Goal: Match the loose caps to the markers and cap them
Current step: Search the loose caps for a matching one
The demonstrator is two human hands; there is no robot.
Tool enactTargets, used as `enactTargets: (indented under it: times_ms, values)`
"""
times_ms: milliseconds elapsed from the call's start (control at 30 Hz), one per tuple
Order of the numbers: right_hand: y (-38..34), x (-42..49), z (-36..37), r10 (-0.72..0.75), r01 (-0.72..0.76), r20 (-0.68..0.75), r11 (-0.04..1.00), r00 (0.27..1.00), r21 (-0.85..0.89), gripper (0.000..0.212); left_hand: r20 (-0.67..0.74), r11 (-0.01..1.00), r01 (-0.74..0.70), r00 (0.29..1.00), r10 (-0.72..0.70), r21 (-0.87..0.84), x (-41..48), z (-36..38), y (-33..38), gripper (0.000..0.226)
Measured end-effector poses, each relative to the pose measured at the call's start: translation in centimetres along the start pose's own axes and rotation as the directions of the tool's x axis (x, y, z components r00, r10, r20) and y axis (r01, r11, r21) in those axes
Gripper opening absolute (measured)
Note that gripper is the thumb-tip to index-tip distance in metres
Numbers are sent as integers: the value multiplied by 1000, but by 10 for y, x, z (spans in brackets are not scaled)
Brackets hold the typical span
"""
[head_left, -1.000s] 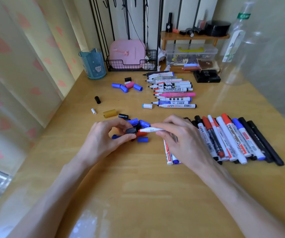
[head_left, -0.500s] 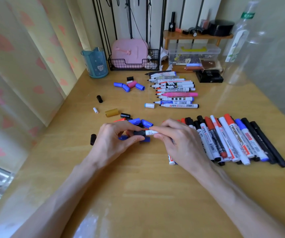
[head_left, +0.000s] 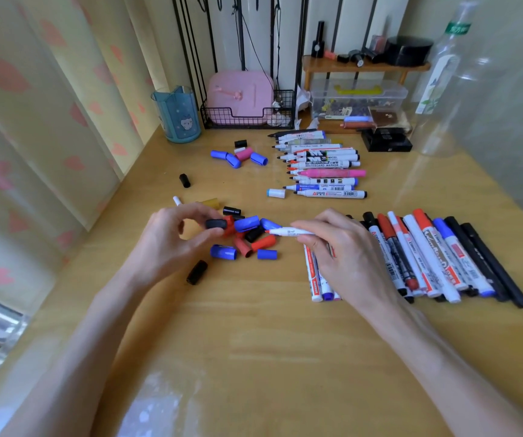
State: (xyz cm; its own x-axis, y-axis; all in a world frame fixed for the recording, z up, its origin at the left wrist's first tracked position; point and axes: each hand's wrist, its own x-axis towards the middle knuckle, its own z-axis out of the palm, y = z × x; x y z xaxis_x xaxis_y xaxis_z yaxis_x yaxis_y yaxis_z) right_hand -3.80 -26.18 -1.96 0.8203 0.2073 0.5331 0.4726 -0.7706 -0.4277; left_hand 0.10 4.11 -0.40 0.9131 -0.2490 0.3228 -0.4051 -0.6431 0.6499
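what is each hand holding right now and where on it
The left hand pinches a black cap by its sides. The right hand grips a white marker around its barrel, tip exposed.

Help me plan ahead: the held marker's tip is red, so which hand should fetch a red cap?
Left, probably. The left hand sits beside the red caps and need only drop its black cap; the right hand is busy gripping the marker.
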Motion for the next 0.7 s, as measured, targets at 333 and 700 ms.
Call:
enactTargets:
  times_ms: [333, 700]
  values:
    - [-4, -1, 1, 9, -9, 10, 1000, 1000, -19, 22, 105, 978, 90, 988, -111, 186, -2, -3, -27, 23]
    - [-5, -1, 1, 9, -9, 2, 1000, 1000, -12, 22, -22, 984, 61, 998, -58, 170, 4, 17, -17, 17]
